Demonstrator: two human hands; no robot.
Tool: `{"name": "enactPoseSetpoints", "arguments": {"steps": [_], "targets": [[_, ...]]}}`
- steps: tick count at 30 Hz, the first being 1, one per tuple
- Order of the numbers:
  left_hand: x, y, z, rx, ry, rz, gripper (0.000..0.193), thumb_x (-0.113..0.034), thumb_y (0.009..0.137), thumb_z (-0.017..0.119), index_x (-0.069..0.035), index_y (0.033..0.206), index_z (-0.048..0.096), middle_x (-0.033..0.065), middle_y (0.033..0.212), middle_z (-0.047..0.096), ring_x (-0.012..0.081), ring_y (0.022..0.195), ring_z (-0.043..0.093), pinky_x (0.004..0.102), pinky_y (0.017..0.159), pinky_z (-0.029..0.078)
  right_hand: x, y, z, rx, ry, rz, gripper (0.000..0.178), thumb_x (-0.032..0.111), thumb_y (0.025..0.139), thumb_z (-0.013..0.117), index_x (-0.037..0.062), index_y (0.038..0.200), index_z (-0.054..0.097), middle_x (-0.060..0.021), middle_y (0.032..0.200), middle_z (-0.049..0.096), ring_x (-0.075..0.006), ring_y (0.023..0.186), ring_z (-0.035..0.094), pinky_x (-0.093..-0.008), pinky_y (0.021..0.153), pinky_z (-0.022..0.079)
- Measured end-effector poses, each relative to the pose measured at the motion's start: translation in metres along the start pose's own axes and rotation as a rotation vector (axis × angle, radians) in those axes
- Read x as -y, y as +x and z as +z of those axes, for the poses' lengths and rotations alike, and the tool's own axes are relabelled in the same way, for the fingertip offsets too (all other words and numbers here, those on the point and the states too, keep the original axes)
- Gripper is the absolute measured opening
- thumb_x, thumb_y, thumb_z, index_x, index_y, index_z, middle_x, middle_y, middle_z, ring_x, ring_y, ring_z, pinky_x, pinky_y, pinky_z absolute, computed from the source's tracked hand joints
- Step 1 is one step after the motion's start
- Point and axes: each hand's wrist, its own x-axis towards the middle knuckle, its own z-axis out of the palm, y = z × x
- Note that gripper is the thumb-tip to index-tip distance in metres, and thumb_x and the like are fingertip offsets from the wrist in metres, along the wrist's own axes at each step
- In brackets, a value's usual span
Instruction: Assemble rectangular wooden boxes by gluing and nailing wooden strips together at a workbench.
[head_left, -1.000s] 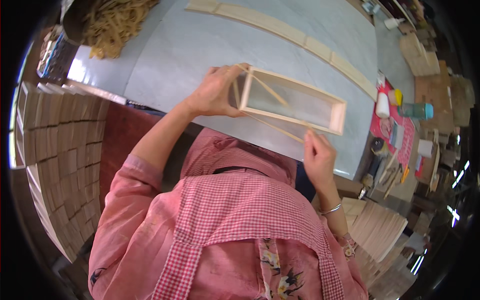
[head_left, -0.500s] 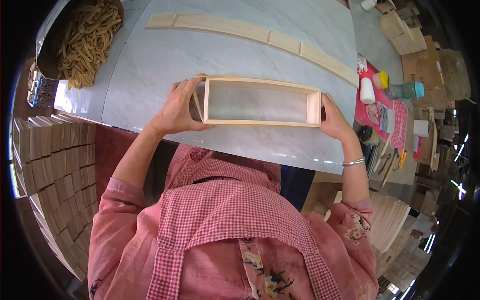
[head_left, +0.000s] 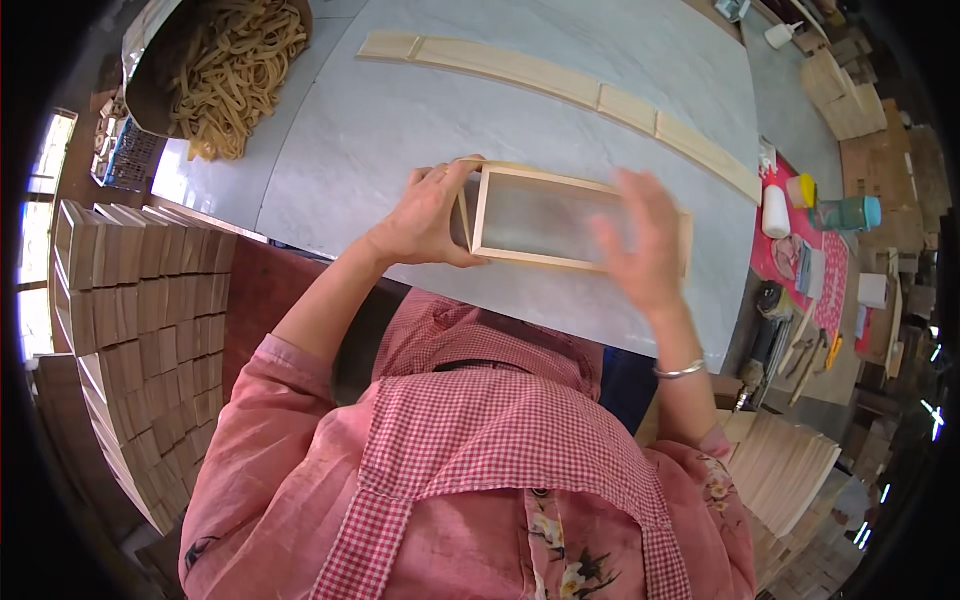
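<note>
Blurring over wooden frame (head_left: 545, 178): right hand (head_left: 648, 245), earlier at its right end.

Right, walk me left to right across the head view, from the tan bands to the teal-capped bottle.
Tan bands, left hand, wooden frame's left end, right hand, white bottle, yellow container, teal-capped bottle.

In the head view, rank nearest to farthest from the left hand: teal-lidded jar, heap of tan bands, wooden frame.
1. Wooden frame: touching the left hand.
2. Heap of tan bands: upper left.
3. Teal-lidded jar: far right.
</note>
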Motion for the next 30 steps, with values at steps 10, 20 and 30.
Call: {"name": "enactPoseSetpoints", "arguments": {"steps": [10,20,30], "targets": [[0.016,-0.022,-0.002,-0.165,0.506,0.307,0.099,-0.046,0.064,0.092,-0.006,0.144,0.050,0.0099,0.145,0.053,0.0380,0.127,0.052,0.0507,0.112,0.034,0.016,-0.003,0.024,0.200,-0.180,-0.008,0.062,0.044,0.094,0.064,0.0151,0.148,0.055,-0.0061,0.149,0.055,-0.0300,0.142,0.045,-0.0531,0.121,0.026],[-0.054,-0.062,0.022,-0.271,-0.795,-0.409,0.026,-0.015,0.097,0.066,0.000,0.118,0.062,0.0067,0.102,0.065,0.0140,0.091,0.057,0.0269,0.084,0.049,0.010,-0.006,0.037,0.126,-0.237,-0.025,0.060,0.042,0.090,0.066,0.0157,0.143,0.057,-0.0065,0.139,0.060,-0.0305,0.131,0.052,-0.0548,0.115,0.033],[0.016,-0.044,0.010,0.023,-0.672,-0.303,0.016,-0.012,0.093,0.065,-0.005,0.106,0.061,0.0128,0.107,0.061,0.0221,0.094,0.059,0.0333,0.085,0.049,0.005,-0.010,0.042,0.030,-0.054,0.001,0.060,0.039,0.088,0.068,0.0070,0.136,0.053,-0.0141,0.137,0.053,-0.0371,0.135,0.045,-0.0616,0.116,0.030]]}}
